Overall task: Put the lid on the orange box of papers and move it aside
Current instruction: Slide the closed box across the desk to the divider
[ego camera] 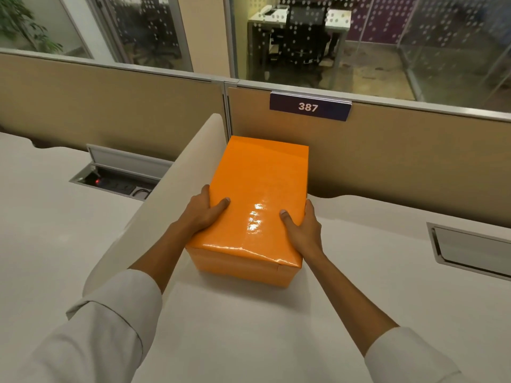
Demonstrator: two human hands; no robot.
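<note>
An orange box with a glossy orange lid on top stands on the white desk, its far end close to the tan partition. No papers show; the lid hides the inside. My left hand clasps the box's left side, thumb lying on the lid. On the right side my right hand grips the same way, thumb on the lid and fingers down the wall.
A white curved divider runs just left of the box. A tan partition with a "387" plate stands behind. Cable hatches sit at left and right. Bare desk lies to the right.
</note>
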